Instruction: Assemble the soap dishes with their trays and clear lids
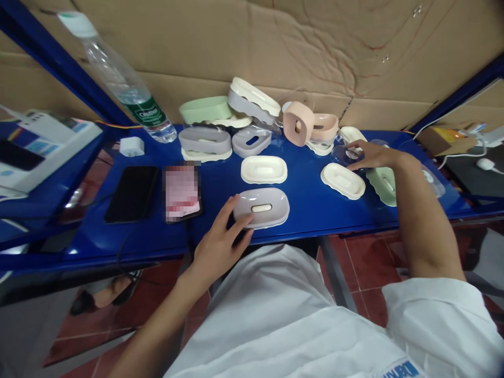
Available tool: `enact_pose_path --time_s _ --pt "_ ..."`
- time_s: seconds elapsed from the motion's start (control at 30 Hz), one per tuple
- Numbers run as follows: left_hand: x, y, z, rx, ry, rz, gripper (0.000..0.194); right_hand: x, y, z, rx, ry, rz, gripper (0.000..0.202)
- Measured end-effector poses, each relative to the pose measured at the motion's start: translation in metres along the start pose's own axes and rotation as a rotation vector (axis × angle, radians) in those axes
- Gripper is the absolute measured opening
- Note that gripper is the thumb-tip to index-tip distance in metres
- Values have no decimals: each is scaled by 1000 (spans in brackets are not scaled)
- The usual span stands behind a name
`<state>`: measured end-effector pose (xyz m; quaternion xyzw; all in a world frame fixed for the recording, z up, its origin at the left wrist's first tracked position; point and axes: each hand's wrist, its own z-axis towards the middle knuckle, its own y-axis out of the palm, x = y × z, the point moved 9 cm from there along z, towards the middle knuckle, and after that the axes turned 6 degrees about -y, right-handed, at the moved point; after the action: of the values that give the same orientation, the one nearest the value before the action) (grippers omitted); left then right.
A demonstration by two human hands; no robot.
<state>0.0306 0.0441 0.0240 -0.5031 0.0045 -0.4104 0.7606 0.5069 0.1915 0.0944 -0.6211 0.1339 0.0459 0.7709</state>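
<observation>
My left hand (218,244) lies at the left end of a lavender soap dish (281,207), its fingers curled over the rim and near side. The dish has a slot in its floor, filled by a cream bar. Just behind it sits a cream oval tray (244,170). At the right, my right hand (376,156) pinches a clear plastic piece (340,156) with a round centre; its exact kind is unclear. A second cream oval tray (342,181) lies in front of that hand. A green wavy-edged piece (382,186) is partly hidden by my right forearm.
Lavender, green and cream dishes (205,139) are piled at the back, beside peach ones (298,123). A water bottle (147,113), white adapter (132,146), black phone (132,194) and blurred pink-screened item (181,191) are at left. Cardboard (315,47) backs the blue table (303,210).
</observation>
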Motion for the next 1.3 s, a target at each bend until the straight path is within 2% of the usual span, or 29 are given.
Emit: enact_pose_path --time_s 0.1,0.17,0.23,0.3,0.37,0.43,0.5,0.6,0.73,0.87,1.13,1.3 --pt "-7 -2 1 9 -99 -19 34 -4 4 -12 -212 -1 -4 81" --pt "-10 -2 2 -14 -138 -35 30 -6 -8 -24 -230 6 -20 84" --pt "-11 -1 3 -44 -156 -67 26 -21 -18 -40 -203 -43 15 84" --pt "-14 0 3 -62 -173 -118 31 -58 -21 -64 -142 -199 120 81" --pt "-19 1 2 -69 -210 -184 46 -114 -17 -97 -43 -442 254 74" --pt "-24 4 0 -80 -259 -250 68 -172 0 -133 -24 -667 363 66" --pt "-29 7 -3 -97 -302 -294 85 -218 26 -162 -70 -793 384 67" --pt "-33 11 -5 -124 -330 -341 96 -254 60 -182 -164 -849 393 72" --pt "-34 13 -5 -146 -339 -397 104 -261 78 -185 -163 -856 380 71" --pt "-34 11 -4 -109 -333 -429 109 -261 85 -182 -156 -856 371 68" --pt "-39 10 -3 -114 -356 -382 108 -273 79 -181 -149 -933 339 66" --pt "-37 12 -4 -140 -337 -316 105 -274 85 -177 -197 -928 340 66"
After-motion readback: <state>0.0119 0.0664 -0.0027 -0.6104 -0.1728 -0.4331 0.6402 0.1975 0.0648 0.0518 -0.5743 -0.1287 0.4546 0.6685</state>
